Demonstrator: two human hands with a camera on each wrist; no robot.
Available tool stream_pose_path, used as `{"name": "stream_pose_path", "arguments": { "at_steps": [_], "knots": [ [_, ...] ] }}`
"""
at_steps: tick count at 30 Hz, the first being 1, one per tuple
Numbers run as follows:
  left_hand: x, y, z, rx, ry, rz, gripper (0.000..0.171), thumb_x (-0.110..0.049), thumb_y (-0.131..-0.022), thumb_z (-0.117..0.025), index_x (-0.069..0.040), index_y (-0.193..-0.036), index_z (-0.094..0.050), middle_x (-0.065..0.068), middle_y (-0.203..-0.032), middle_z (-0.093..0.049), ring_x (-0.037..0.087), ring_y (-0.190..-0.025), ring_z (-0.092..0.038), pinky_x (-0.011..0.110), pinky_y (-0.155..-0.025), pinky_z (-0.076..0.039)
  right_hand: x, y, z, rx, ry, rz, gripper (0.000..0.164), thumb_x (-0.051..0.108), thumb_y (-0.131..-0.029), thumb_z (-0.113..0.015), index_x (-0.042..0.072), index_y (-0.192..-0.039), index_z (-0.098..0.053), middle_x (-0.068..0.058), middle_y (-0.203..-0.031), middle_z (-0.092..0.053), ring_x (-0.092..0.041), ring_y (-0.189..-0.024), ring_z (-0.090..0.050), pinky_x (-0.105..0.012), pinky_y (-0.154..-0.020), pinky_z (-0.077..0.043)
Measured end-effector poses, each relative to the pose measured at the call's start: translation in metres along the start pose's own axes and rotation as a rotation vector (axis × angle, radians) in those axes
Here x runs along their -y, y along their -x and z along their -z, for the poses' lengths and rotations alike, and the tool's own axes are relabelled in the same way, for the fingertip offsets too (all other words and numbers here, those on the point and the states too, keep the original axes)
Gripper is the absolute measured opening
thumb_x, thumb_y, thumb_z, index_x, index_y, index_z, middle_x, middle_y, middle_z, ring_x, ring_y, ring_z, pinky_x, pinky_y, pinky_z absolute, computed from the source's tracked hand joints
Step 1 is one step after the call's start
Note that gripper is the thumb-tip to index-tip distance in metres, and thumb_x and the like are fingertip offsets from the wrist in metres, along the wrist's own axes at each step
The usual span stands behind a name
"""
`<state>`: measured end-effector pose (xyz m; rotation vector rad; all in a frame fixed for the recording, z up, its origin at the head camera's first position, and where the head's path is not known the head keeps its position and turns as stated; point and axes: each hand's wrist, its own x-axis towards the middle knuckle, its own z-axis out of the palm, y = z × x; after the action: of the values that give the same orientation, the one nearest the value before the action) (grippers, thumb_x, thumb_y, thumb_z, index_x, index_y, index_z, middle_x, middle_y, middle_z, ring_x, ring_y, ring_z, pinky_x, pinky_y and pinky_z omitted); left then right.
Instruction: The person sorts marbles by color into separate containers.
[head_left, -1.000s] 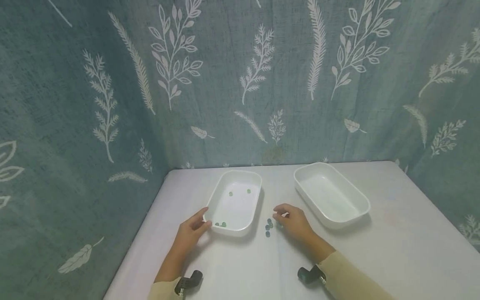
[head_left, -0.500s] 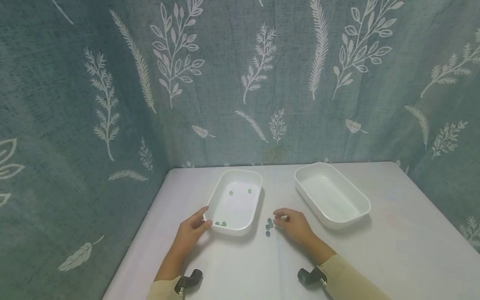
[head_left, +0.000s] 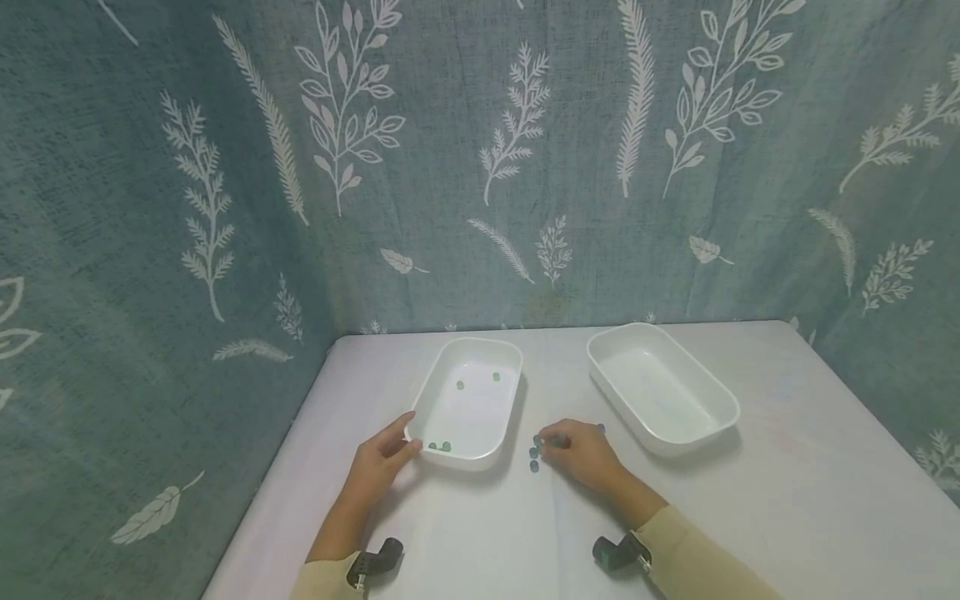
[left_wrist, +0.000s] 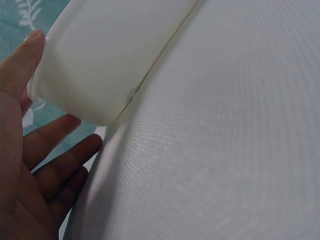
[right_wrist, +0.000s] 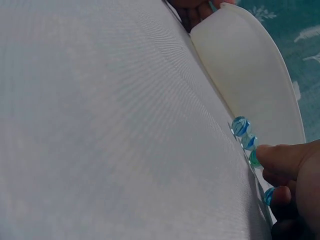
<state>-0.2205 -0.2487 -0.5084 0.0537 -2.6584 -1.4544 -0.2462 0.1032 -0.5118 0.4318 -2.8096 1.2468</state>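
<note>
In the head view my left hand (head_left: pixel 381 462) grips the near-left corner of a white tray (head_left: pixel 491 460), thumb and a finger at its rim. Several green marbles (head_left: pixel 460 385) lie inside it. My right hand (head_left: pixel 588 454) is just right of that tray, its thumb and finger pinching a green marble (right_wrist: pixel 254 159). Blue marbles (head_left: pixel 534 467) lie in a short row beside the fingertips. Another blue marble (right_wrist: pixel 269 196) sits close to the curled fingers in the right wrist view. One more dark marble (head_left: pixel 601 428) shows just behind the right hand.
A second white tray (head_left: pixel 693 444) stands slanted at the right, with no marbles visible in it. Both trays stand on a white cloth-covered table (head_left: pixel 480 542). A green leaf-patterned curtain (head_left: pixel 450 167) hangs behind and to the left.
My right hand has come slightly toward me and left, its fingertips now at the green marble. A dark marble has come into view behind it. The left hand stays on the tray.
</note>
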Motion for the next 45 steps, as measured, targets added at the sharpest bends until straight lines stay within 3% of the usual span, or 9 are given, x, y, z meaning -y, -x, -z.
{"name": "stream_pose_path", "arguments": {
  "at_steps": [7, 17, 31, 45],
  "knots": [
    [-0.0014, -0.0030, 0.0010, -0.009, -0.003, -0.013, 0.057, -0.043, -0.089, -0.069, -0.028, -0.142, -0.051, 0.007, -0.146, -0.046, 0.037, -0.127, -0.050, 0.056, -0.099, -0.042, 0.0020, -0.0029, 0.0001, 0.016, 0.048, 0.038, 0.024, 0.022, -0.084, -0.073, 0.020, -0.108, -0.072, 0.003, -0.111, -0.069, -0.026, -0.113, -0.061, -0.048, -0.097, -0.046],
    [0.0019, -0.0001, 0.0004, 0.007, 0.004, 0.014, 0.057, -0.044, -0.088, -0.069, -0.031, -0.141, -0.052, 0.005, -0.146, -0.047, 0.035, -0.126, -0.050, 0.056, -0.099, -0.042, 0.0020, 0.0016, -0.0020, 0.017, 0.100, 0.125, 0.022, 0.022, -0.085, -0.073, 0.019, -0.106, -0.073, 0.005, -0.105, -0.070, -0.020, -0.103, -0.064, -0.041, -0.089, -0.051],
    [-0.0002, -0.0001, -0.0007, -0.010, 0.002, 0.011, 0.055, -0.043, -0.089, -0.068, -0.031, -0.140, -0.052, 0.002, -0.146, -0.047, 0.034, -0.126, -0.051, 0.055, -0.098, -0.043, 0.0038, -0.0001, -0.0044, 0.006, 0.105, 0.069, 0.021, 0.023, -0.086, -0.072, 0.020, -0.107, -0.073, 0.006, -0.108, -0.070, -0.021, -0.109, -0.062, -0.042, -0.095, -0.048],
    [0.0016, 0.0007, -0.0001, -0.002, 0.017, 0.008, 0.056, -0.043, -0.089, -0.069, -0.031, -0.141, -0.052, 0.003, -0.147, -0.046, 0.034, -0.127, -0.050, 0.056, -0.099, -0.043, 0.0019, -0.0003, -0.0023, -0.016, -0.002, 0.046, 0.017, 0.022, -0.087, -0.071, 0.021, -0.104, -0.073, 0.005, -0.110, -0.069, -0.022, -0.113, -0.061, -0.042, -0.098, -0.046]
  ]
}}
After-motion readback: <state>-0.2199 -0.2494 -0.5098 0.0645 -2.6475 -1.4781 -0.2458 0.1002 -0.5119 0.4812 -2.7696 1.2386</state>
